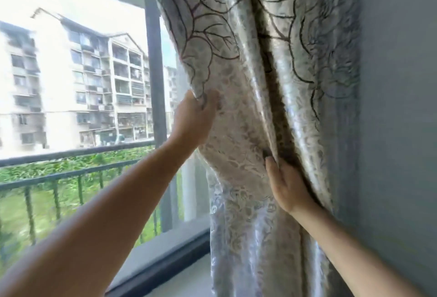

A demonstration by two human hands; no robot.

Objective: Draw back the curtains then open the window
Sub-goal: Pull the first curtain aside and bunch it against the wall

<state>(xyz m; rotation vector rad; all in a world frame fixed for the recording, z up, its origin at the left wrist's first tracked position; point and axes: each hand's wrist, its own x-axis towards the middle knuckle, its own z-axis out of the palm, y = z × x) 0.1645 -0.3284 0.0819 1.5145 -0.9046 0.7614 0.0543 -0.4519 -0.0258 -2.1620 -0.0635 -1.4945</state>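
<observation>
A shiny silver-grey curtain (248, 60) with a dark leaf pattern hangs bunched at the right side of the window (71, 72), next to the wall. My left hand (194, 117) pinches the curtain's left edge at mid height, pulling a fold of it up and to the right. Lower down, my right hand (286, 185) presses flat against the gathered folds, with its fingertips tucked into a deep crease. The dark vertical frame post (153, 72) of the window stands just left of the curtain. No window handle shows.
A grey wall (399, 107) rises directly right of the curtain. Along the bottom runs a dark window sill (165, 256). Outside are a metal railing (71, 173), green plants and apartment blocks.
</observation>
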